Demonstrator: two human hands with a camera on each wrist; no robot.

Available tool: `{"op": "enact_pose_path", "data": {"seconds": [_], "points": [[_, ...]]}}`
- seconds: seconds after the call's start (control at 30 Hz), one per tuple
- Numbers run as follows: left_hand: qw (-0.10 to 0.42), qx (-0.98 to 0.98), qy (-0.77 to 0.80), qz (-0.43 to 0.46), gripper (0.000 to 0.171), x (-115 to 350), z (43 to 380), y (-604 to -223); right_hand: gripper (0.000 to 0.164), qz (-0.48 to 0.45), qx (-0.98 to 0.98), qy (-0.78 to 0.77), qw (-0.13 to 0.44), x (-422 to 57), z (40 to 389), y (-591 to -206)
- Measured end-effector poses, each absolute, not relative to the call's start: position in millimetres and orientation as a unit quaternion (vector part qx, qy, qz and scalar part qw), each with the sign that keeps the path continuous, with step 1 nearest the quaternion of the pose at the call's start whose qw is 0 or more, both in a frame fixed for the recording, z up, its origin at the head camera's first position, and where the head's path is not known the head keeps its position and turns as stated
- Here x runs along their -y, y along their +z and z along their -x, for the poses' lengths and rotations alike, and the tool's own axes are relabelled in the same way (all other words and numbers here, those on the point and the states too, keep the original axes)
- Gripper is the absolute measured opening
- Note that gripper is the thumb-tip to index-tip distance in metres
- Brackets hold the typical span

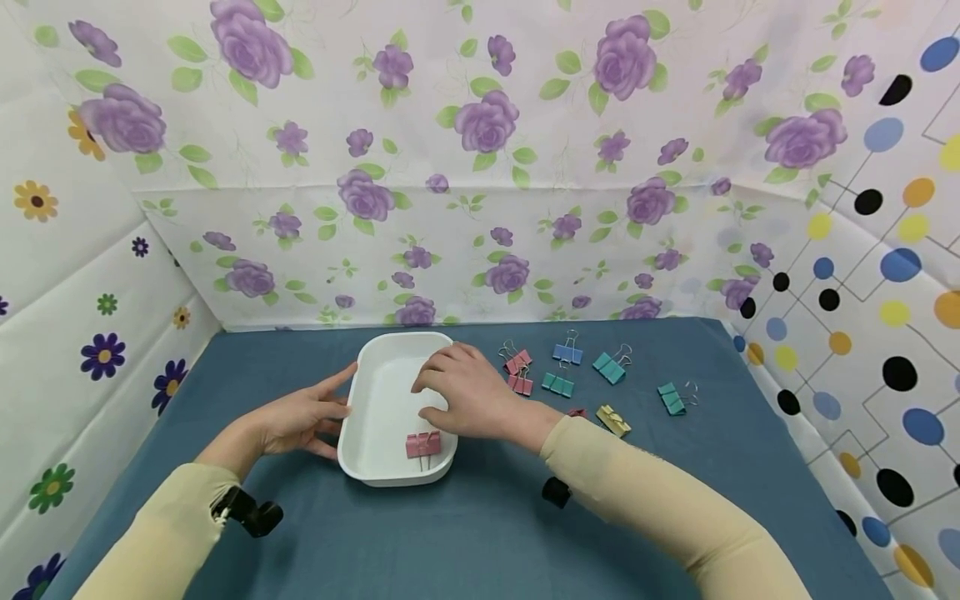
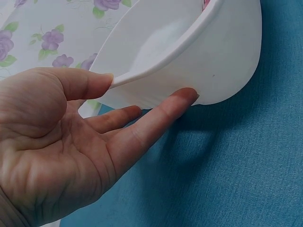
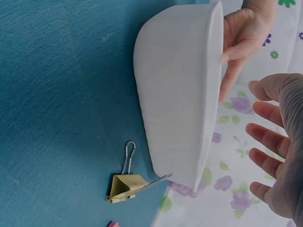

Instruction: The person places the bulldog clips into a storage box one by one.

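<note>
A white tray (image 1: 386,392) with a raised rim lies on the blue cloth, a pink binder clip (image 1: 423,444) inside its near end. My left hand (image 1: 300,417) steadies the tray's left side: in the left wrist view the thumb tip touches the rim (image 2: 156,66), and extended fingers (image 2: 156,120) lie along the lower outer wall. Over the tray's right side hovers my right hand (image 1: 468,392), fingers loosely bent and spread. In the right wrist view nothing is between those fingers (image 3: 270,137). A yellow binder clip (image 3: 127,187) stands beside the tray there.
Right of the tray lie pink binder clips (image 1: 519,383), a blue one (image 1: 567,353) and several teal ones (image 1: 612,367). A red clip (image 1: 577,412) is partly hidden by the right forearm. Floral (image 1: 487,250) and dotted sheets (image 1: 885,350) bound the table.
</note>
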State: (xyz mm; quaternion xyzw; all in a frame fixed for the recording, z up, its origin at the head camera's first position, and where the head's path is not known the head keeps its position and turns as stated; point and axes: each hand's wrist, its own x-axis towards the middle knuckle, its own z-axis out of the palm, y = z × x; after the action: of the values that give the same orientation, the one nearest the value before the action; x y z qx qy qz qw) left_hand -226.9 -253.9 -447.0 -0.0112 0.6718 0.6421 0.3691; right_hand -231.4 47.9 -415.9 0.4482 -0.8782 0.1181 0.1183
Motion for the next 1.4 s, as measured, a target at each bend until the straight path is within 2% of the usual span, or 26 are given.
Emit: {"op": "enact_pose_path", "data": {"seconds": [0.27, 0.53, 1.0, 1.4], "points": [[0.369, -0.673, 0.641, 0.013, 0.074, 253, 226, -445, 0.028, -0.443, 0.878, 0.129, 0.125, -54, 231, -404], [0.37, -0.673, 0.641, 0.01, 0.073, 253, 226, -444, 0.029, -0.437, 0.873, 0.144, 0.164, -65, 231, -390], [0.37, -0.671, 0.642, 0.01, 0.072, 254, 227, -447, 0.032, -0.404, 0.883, 0.14, 0.195, -90, 233, -364], [0.373, -0.669, 0.642, 0.01, 0.072, 254, 227, -446, 0.031, -0.385, 0.883, 0.179, 0.199, -127, 236, -354]]}}
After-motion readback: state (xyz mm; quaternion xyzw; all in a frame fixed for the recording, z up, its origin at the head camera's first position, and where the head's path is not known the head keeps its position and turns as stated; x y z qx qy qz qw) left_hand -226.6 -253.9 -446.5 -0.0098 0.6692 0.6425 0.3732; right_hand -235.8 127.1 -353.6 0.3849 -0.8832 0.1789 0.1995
